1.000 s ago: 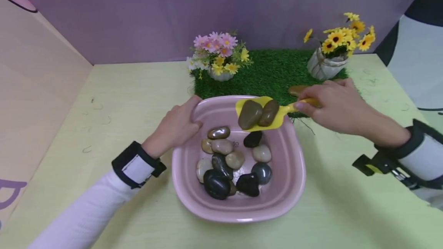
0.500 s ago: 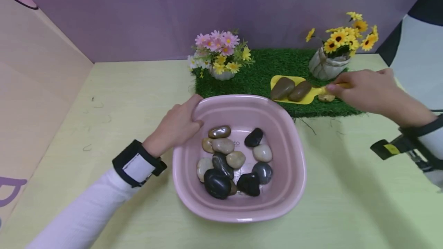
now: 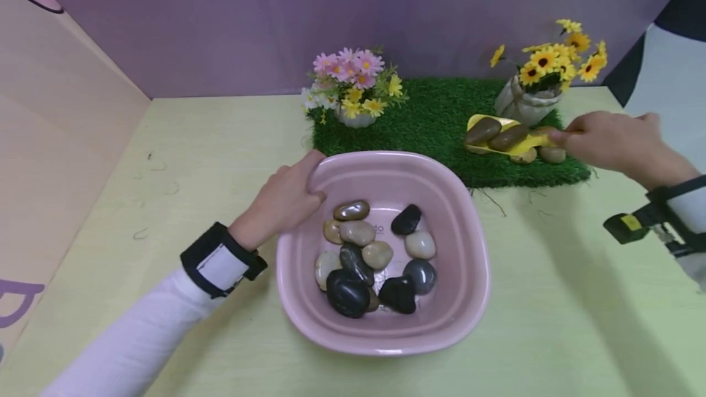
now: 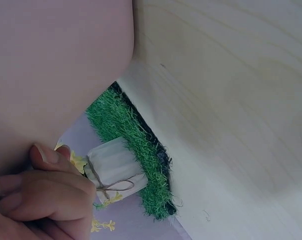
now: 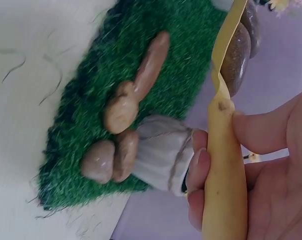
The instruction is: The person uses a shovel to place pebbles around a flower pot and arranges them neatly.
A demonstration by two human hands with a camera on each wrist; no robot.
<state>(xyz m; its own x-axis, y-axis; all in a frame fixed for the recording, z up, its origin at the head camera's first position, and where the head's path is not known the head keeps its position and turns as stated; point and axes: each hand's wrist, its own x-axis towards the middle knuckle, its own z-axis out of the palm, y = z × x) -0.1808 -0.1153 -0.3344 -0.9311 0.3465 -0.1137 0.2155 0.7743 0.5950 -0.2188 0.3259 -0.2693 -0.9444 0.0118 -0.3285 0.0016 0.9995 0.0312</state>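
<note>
My left hand [image 3: 281, 204] grips the left rim of a pink plastic basin [image 3: 380, 348], with its fingers curled over the edge in the left wrist view. Inside the basin lie several polished stones, black, grey, beige and brown. A yellow toy shovel [image 3: 537, 140] carries two brown stones [image 3: 483, 132] on its blade. My right hand [image 3: 612, 143] holds its handle, fingers and thumb wrapped around it in the right wrist view. Below the shovel, several pebbles [image 5: 122, 114] rest on the artificial grass mat [image 3: 425, 121], among them a long brown one [image 5: 151, 65].
At the mat's back right stands a wrapped pot [image 3: 526, 104] of yellow flowers, close behind the shovel. Another pot [image 3: 355, 118] with pink and yellow flowers is at the mat's left end. A purple backdrop [image 3: 265, 29] rises behind the pale wooden table [image 3: 187, 201].
My right hand has carried the loaded shovel from above the basin rightward and back, over the grass mat. Both stones remain on the blade. The left hand has stayed on the basin rim.
</note>
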